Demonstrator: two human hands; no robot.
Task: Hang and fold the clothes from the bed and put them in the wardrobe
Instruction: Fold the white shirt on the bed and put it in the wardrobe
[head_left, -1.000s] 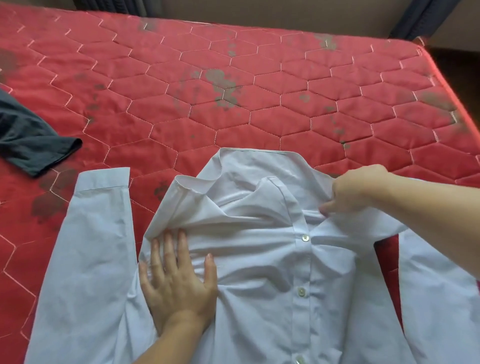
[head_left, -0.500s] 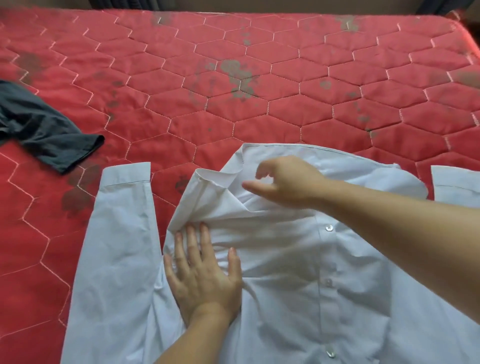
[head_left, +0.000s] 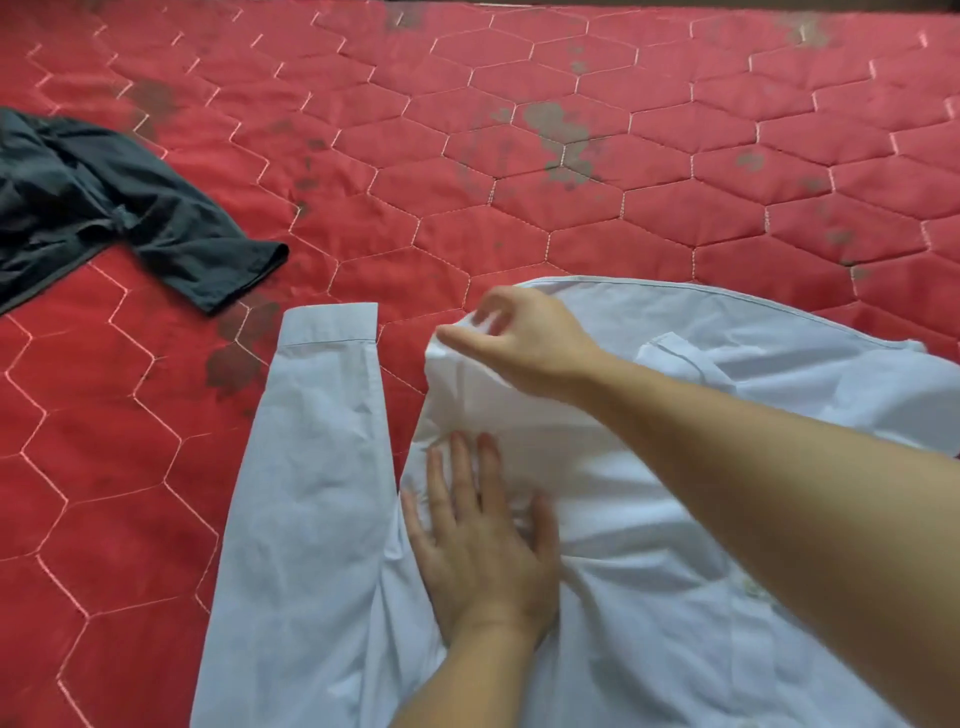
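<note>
Shirt (head_left: 675, 519) lies spread on bed (head_left: 571, 208), lower right of frame. Left hand (head_left: 483, 551) flat, pressing the front; right hand (head_left: 524, 343) has a pinching grip on the collar edge. Risk: a pull drags fabric from under the palm, creasing it. Dark garment (head_left: 104, 208) waits upper left.

The left hand (head_left: 483, 551) is lying flat, palm down, at lower centre of the frame, fingers (head_left: 460, 467) straight and slightly spread, pointing up the frame. The right arm is reaching in from the right edge across to centre, its hand (head_left: 524, 345) pinching with curled fingers above the left.
</note>
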